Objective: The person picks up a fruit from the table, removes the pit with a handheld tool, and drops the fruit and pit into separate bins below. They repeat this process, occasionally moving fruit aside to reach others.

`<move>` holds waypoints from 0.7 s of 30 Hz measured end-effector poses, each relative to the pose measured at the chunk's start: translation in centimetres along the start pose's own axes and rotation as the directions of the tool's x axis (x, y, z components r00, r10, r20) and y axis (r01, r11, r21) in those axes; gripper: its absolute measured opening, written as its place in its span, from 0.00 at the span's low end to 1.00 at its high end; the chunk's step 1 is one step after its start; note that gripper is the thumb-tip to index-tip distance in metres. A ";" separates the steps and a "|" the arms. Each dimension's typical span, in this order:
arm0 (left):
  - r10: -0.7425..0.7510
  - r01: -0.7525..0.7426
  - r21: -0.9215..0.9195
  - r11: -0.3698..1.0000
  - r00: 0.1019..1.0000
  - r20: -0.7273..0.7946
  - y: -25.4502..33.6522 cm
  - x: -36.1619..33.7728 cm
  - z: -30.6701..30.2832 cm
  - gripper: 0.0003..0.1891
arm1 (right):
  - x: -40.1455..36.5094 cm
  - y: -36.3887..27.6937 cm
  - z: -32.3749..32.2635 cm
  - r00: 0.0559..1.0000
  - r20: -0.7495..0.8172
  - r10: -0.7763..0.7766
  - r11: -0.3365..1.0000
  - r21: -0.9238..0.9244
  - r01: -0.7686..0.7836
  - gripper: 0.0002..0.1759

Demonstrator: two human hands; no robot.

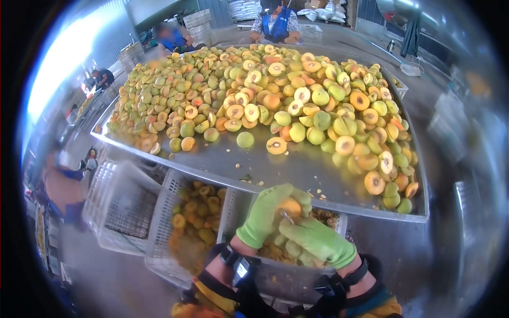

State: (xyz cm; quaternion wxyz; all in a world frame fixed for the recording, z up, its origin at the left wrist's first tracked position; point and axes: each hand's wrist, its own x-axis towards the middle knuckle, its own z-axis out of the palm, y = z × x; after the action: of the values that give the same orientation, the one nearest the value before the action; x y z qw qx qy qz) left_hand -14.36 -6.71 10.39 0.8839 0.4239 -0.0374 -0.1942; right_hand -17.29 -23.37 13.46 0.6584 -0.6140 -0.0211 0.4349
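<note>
A big metal table (212, 159) with a heap of cut peach-like fruit (265, 100) is in front of the person, and two white plastic crates, one with fruit (157, 241) and one with bits (229, 206), sit below its near edge. Over the crate with bits, the left hand (269, 212) is curled around an orange fruit piece (290, 205), up and left of the right hand (321, 241), whose fingers pinch a small metal tool (287, 215). The tool slants up toward the fruit piece, which looks round and is nearer the left hand.
</note>
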 end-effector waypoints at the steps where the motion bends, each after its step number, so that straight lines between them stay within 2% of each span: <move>1: -0.021 0.017 0.043 0.999 0.996 0.092 0.0 0.2 -0.2 0.17 | -0.8 -0.8 0.0 0.999 0.038 0.015 0.999 -0.035 -0.014 0.29; 2: -0.022 0.018 0.045 0.999 0.996 0.090 0.5 0.3 0.1 0.17 | -1.4 -1.2 -0.1 0.996 0.079 0.032 0.997 -0.073 -0.026 0.29; 4: -0.126 0.088 0.343 0.935 0.988 0.091 1.0 -0.1 0.9 0.16 | -1.4 -0.1 -1.2 0.989 0.115 0.088 0.996 -0.025 -0.085 0.27; 5: -0.133 0.094 0.346 0.934 0.987 0.092 1.1 -0.3 0.9 0.16 | -1.5 0.5 -1.8 0.990 0.122 0.074 0.992 -0.108 -0.060 0.26; 6: 0.005 -0.093 0.771 0.630 0.993 0.116 1.2 -0.4 0.3 0.13 | -1.9 0.9 -2.2 0.990 0.128 0.058 0.981 -0.191 -0.033 0.25; 7: 0.112 -0.226 0.966 0.126 0.971 0.212 1.4 -0.5 -0.5 0.11 | -2.6 0.6 -2.4 0.976 0.139 0.168 0.964 -0.230 -0.133 0.23; 8: 0.389 -0.323 0.945 -0.050 0.865 0.317 1.1 -0.9 -2.7 0.08 | -3.1 0.8 -2.6 0.978 0.137 0.157 0.966 -0.226 -0.123 0.23; 9: 0.484 -0.252 0.966 0.063 0.854 0.191 2.8 -2.2 -3.0 0.06 | -3.5 1.2 -2.7 0.972 0.150 0.178 0.957 -0.258 -0.136 0.23; 10: 0.608 -0.156 0.981 0.115 0.792 0.054 3.9 -3.5 -3.8 0.05 | -3.9 1.7 -2.8 0.966 0.163 0.199 0.946 -0.288 -0.146 0.24; 11: 0.636 -0.009 0.997 0.074 0.771 -0.040 5.5 -5.2 -5.6 0.06 | -3.7 2.7 -3.2 0.974 0.158 0.163 0.943 -0.316 -0.107 0.20; 12: 0.616 0.053 0.983 -0.178 0.785 0.069 7.5 -6.8 -5.2 0.08 | -2.2 6.1 -4.0 0.976 0.158 0.150 0.947 -0.308 -0.096 0.20; 13: 0.614 0.125 0.959 -0.253 0.787 0.059 8.2 -8.2 -5.7 0.11 | 0.2 11.0 -5.1 0.953 0.008 -0.303 0.620 -0.757 0.204 0.17; 14: 0.614 0.346 0.853 -0.390 0.788 -0.039 8.3 -8.4 -10.8 0.16 | 1.7 14.7 -5.8 0.708 0.112 -0.698 0.036 -0.981 0.190 0.14; 16: 0.706 0.482 0.640 -0.598 0.694 0.136 8.0 -6.6 -13.0 0.26 | 2.7 18.2 -6.7 0.701 0.109 -0.704 0.046 -0.979 0.199 0.12; 18: 0.693 0.308 0.886 -0.347 0.721 0.021 7.7 -1.6 -11.0 0.34 | 3.0 17.9 -6.8 0.712 0.111 -0.693 0.059 -0.976 0.209 0.10; 19: 0.663 0.190 0.968 -0.163 0.748 -0.035 6.7 1.8 -11.4 0.33 | 2.0 16.0 -6.3 0.821 -0.037 -0.570 0.134 -0.990 0.048 0.09; 20: 0.625 0.064 0.997 0.037 0.777 -0.073 5.8 5.5 -11.7 0.33 | 1.7 14.8 -6.4 0.881 -0.195 -0.431 0.178 -0.976 -0.128 0.09; 21: 0.503 0.192 0.981 0.035 0.844 -0.184 5.5 8.8 -10.5 0.33 | 2.0 15.0 -6.8 0.888 -0.193 -0.417 0.143 -0.979 -0.145 0.06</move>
State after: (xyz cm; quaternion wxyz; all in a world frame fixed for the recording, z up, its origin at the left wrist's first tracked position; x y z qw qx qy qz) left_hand -2.10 0.82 7.03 0.3367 0.9356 0.0172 0.1045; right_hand -20.43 -29.53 -1.62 0.1245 -0.9635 -0.2118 0.1061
